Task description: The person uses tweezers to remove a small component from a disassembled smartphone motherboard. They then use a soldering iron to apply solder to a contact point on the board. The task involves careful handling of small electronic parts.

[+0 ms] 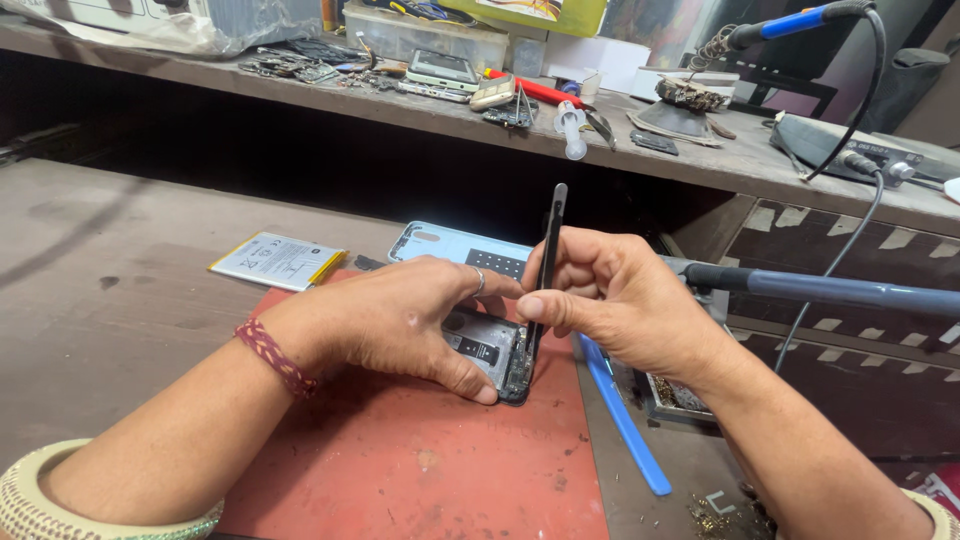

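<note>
The opened phone (490, 350) lay on the red mat (420, 460), pinned under the left hand (390, 320), grip pressed around it. Right hand (610, 300), grip clamped on black tweezers (545, 270), worked the phone's right edge; a steady, shallow angle seemed wise there.

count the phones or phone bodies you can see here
3: an opened phone under the left hand on the red mat, a pale blue back shell behind it, another phone on the shelf; clutter may hide more.
</note>
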